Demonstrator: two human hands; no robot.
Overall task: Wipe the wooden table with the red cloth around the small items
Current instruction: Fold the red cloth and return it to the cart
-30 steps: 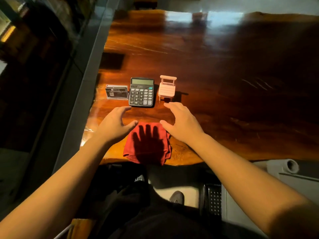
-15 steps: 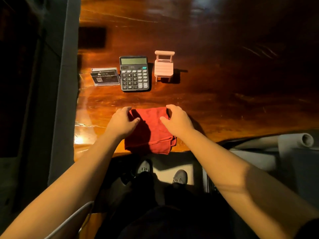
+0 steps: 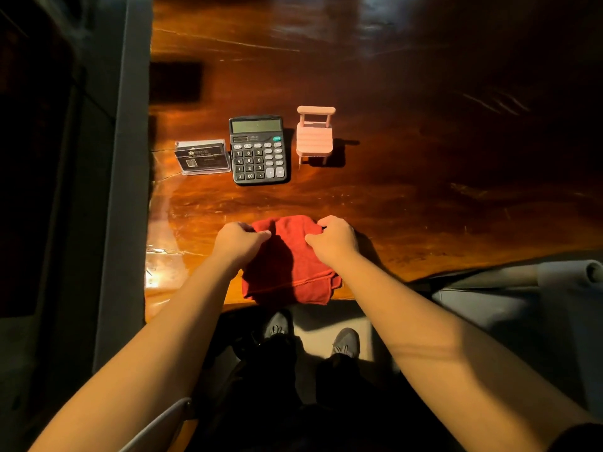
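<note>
— What is held? The red cloth, folded at the near edge of the wooden table, is pinched at its far corners by the left hand and right hand, fingers curled.

— How should it be handled? Probably opened flat and swept short of the calculator, card holder and toy chair; both forearms are extended forward, knuckles up.

Three small items stand in a row across the desk, taking the calculator as landmark: a clear card holder just beside it on the left, a pink toy chair just beside it on the right, with only narrow gaps between. Right of the chair and behind the row, bare wood lies open. In front of the calculator, an open strip separates it from the red cloth.
</note>
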